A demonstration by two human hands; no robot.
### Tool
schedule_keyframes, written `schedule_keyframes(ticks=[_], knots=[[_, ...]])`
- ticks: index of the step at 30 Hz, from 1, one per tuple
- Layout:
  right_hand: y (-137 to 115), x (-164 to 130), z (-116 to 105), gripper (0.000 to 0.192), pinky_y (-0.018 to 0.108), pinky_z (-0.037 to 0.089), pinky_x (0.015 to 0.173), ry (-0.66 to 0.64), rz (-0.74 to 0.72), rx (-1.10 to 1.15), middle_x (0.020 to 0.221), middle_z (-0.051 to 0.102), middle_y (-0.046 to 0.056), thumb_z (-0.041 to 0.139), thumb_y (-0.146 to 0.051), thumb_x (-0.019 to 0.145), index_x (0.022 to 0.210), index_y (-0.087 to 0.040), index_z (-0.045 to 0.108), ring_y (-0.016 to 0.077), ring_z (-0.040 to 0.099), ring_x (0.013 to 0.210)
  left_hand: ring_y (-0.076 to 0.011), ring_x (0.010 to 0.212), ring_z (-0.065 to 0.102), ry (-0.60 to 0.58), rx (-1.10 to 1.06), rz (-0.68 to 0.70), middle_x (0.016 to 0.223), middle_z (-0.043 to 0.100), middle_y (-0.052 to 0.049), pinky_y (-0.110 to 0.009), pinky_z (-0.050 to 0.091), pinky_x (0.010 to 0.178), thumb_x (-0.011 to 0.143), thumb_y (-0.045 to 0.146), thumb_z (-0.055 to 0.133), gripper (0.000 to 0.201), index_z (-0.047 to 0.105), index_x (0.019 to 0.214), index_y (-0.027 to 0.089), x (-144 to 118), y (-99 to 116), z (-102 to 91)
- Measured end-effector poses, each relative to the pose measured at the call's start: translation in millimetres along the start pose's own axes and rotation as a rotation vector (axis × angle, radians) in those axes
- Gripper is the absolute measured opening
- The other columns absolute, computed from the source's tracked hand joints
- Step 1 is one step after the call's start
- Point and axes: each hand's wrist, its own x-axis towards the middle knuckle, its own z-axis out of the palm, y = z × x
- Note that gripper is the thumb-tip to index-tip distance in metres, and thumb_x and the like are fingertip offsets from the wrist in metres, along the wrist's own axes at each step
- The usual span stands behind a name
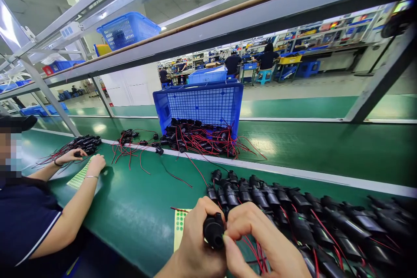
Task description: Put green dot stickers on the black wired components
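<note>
My left hand [198, 241] is wrapped round a black cylindrical motor-like part [214, 231], its round nozzle end facing me. My right hand [260, 239] pinches thumb and forefinger together against the side of that part. A speck of green shows at those fingertips, like one of the small round stickers. Under my left hand lies a pale yellow sheet [179, 226] with green round stickers, partly hidden. Red wires [256, 247] run below my right hand. Rows of similar black parts [302, 226] with red and black wires lie at the right.
A blue crate [197, 102] lies tipped on its side, with black wired parts spilling out. At left, a co-worker's hands [96, 165] are by another sticker sheet [80, 176] and a pile of parts [86, 142]. Metal shelf rails [208, 34] cross overhead, bearing a blue basket [130, 30].
</note>
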Motion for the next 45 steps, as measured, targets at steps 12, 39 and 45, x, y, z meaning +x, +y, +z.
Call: schedule_keyframes(ticks=[12, 39, 45], knots=[[22.5, 2.6, 3.6, 0.027, 0.025, 0.057, 0.080, -0.230, 0.224, 0.306, 0.096, 0.057, -0.001, 0.048, -0.010, 0.091, 0.111, -0.028, 0.053, 0.0141, 0.061, 0.088, -0.0093, 0.067, 0.039, -0.334, -0.276, -0.346, 0.077, 0.044, 0.005, -0.022, 0.035, 0.062, 0.068, 0.008, 0.066, 0.032, 0.043, 0.085, 0.021, 22.3, 15.1, -19.6], [27.0, 11.9, 1.4, 0.016, 0.029, 0.059, 0.056, 0.176, -0.439, -0.468, 0.074, 0.068, 0.004, 0.062, -0.013, 0.089, 0.104, -0.018, 0.062, 0.0176, 0.067, 0.063, -0.0228, 0.094, 0.045, -0.270, -0.331, -0.550, 0.101, 0.052, -0.006, -0.036, 0.035, 0.087, 0.090, 0.049, 0.051, 0.041, 0.057, 0.114, 0.017, 20.3, 39.3, -21.0], [28.9, 7.8, 4.1, 0.016, 0.030, 0.059, 0.055, 0.178, -0.539, -0.533, 0.073, 0.070, 0.004, 0.064, -0.014, 0.091, 0.105, -0.020, 0.064, 0.0187, 0.071, 0.063, -0.0218, 0.089, 0.043, -0.264, -0.411, -0.487, 0.095, 0.049, -0.005, -0.036, 0.035, 0.085, 0.089, 0.050, 0.050, 0.038, 0.056, 0.105, 0.016, 15.6, 28.5, -17.2]])
